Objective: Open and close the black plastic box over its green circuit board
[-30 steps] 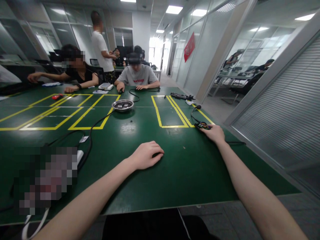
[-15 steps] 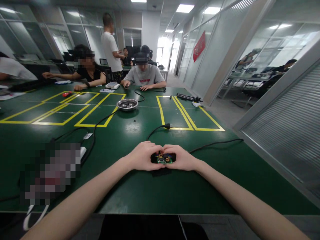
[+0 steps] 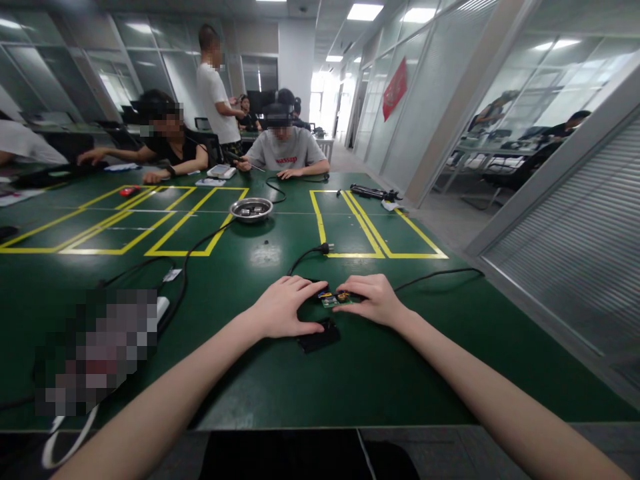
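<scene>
A small green circuit board (image 3: 331, 298) with a black cable (image 3: 435, 274) lies on the green table (image 3: 350, 373) just in front of me. My left hand (image 3: 285, 307) rests at its left side, fingers curved over its edge. My right hand (image 3: 373, 299) pinches its right side with curled fingers. A flat black cover piece (image 3: 319, 337) lies on the table under my left thumb. A second black cable end (image 3: 320, 250) lies a little beyond the board.
A metal bowl (image 3: 251, 209) with small parts stands mid-table among yellow tape rectangles (image 3: 350, 227). A white power strip (image 3: 161, 308) and black cables lie at the left. Other people sit and stand at the far side. A black tool (image 3: 370, 193) lies far right.
My right hand pulled the board and cable from the far right of the table to the spot before me, and both hands closed round it. Now the hands sit slightly farther apart on it.
</scene>
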Demonstrator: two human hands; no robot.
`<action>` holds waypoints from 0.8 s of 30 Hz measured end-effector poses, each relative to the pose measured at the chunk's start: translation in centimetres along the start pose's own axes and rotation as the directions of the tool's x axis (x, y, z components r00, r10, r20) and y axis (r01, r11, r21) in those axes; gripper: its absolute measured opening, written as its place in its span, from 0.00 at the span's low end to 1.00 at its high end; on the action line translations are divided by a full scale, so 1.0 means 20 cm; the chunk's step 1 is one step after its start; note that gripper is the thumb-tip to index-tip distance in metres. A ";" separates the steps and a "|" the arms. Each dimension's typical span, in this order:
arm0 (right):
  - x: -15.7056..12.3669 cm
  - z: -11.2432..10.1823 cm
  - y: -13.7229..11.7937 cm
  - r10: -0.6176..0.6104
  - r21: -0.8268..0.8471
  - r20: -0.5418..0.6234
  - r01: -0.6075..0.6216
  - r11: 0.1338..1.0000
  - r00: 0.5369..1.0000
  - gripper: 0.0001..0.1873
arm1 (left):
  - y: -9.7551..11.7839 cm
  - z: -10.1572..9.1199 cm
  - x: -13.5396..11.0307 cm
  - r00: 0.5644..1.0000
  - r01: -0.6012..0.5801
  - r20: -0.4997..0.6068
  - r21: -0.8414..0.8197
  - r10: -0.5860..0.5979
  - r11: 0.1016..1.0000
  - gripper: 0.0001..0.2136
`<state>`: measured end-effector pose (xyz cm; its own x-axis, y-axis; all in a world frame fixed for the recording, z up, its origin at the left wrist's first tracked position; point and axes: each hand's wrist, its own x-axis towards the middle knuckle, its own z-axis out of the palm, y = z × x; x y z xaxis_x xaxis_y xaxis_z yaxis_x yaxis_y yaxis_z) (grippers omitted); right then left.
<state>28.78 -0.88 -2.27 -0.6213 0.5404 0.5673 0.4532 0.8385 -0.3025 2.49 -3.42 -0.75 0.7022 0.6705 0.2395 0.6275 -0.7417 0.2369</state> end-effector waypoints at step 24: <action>0.03 0.14 -0.04 -0.092 -0.265 0.136 0.125 0.956 0.986 0.20 | -0.01 -0.01 0.02 0.997 -0.073 0.006 0.085 0.073 0.994 0.17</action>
<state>26.32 -1.06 -3.87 -0.7416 0.4657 0.4828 0.5245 0.8512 -0.0154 2.66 -3.03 -0.42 0.7482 0.6143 0.2505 0.6005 -0.7876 0.1380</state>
